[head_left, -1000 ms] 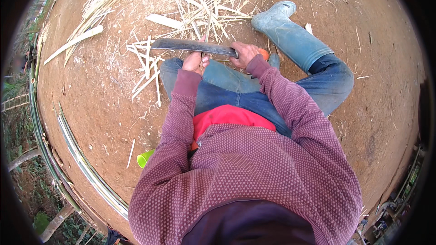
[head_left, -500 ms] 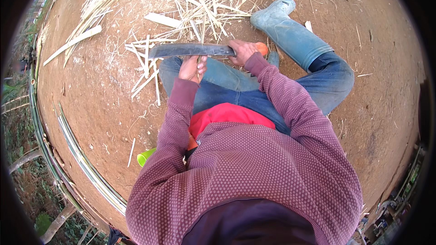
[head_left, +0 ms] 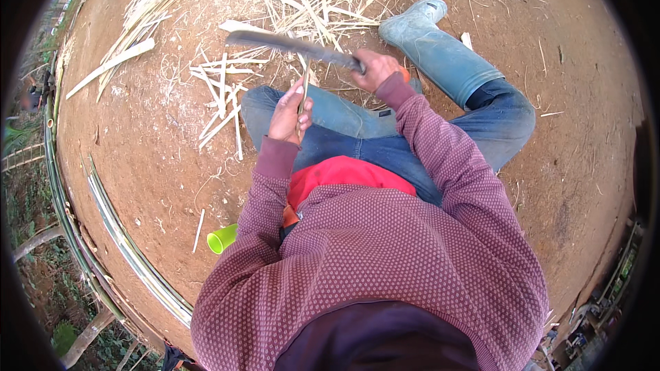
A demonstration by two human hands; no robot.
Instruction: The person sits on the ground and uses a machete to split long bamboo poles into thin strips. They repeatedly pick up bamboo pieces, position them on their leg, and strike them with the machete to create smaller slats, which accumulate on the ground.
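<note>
My right hand (head_left: 376,70) is closed round the handle of a machete (head_left: 292,46), whose long dark blade points left and is slightly blurred. In my left hand (head_left: 291,114) a thin bamboo strip (head_left: 304,93) stands roughly upright, gripped between thumb and fingers over my left knee. The blade lies just beyond the strip's upper end; whether they touch I cannot tell. Past the blade, split bamboo pieces (head_left: 317,10) are strewn in a loose heap. Part of an orange object (head_left: 405,75) shows behind my right hand.
A bundle of bamboo slats (head_left: 148,17) lies at the far left. Long bamboo strips (head_left: 130,251) rest on the dirt ground at the near left. A lime-green cup (head_left: 221,239) lies beside my left arm. My right boot (head_left: 440,45) stretches ahead on the right.
The machete has moved away from me, off the spot above my left hand, and its blade now slants. My right hand has shifted slightly right and the left slightly nearer, showing more of the strip.
</note>
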